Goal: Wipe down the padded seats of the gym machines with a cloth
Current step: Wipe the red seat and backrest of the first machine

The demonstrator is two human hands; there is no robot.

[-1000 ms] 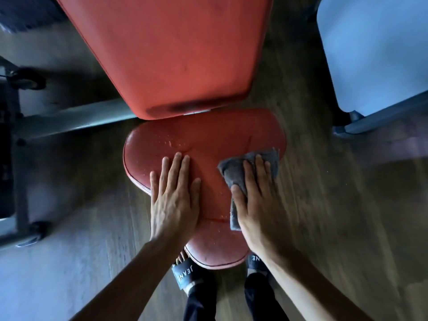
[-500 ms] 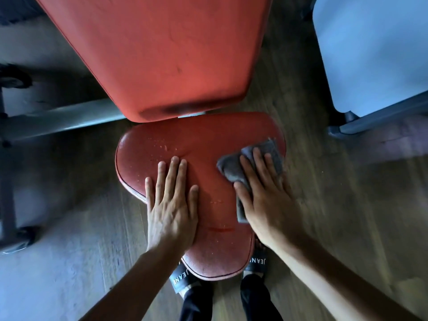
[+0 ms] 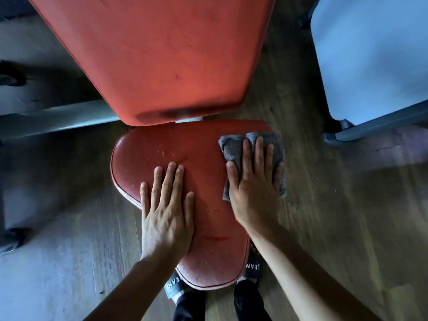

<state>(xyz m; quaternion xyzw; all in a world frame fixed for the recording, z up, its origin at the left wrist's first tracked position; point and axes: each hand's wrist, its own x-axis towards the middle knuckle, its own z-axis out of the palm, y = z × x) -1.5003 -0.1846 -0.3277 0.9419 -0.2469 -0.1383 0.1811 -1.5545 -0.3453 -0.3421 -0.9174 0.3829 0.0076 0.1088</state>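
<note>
While the right hand (image 3: 254, 195) lies flat with its fingers spread on a crumpled grey microfibre cloth (image 3: 234, 147), pressing it down rather than closing around it, the cloth sits on the right edge of the red padded vinyl seat (image 3: 148, 158), just right of the frame's centre. Part of the cloth hangs past the seat's rim on the right. The left hand (image 3: 166, 216) rests palm down and open on the seat's left half, fingers together and pointing toward the top of the frame, holding nothing; its heel lies near the seat's left rim. The two hands are near each other but apart, with a strip of bare red vinyl between them. Small pale droplets or specks dot the seat above the left hand, and a short dark red mark shows lower down between the wrists.

Above the seat, a large red padded backrest (image 3: 162, 54) fills the upper middle of the frame, its lower edge overlapping the seat's far side. A grey metal frame bar (image 3: 58, 119) runs out to the left from beneath it. A pale blue padded panel (image 3: 370, 54) occupies the upper right. Wooden plank flooring (image 3: 324, 228) surrounds everything. At the bottom centre, two slide sandals with lettered straps (image 3: 253, 266) peek out under the seat's near tip.
</note>
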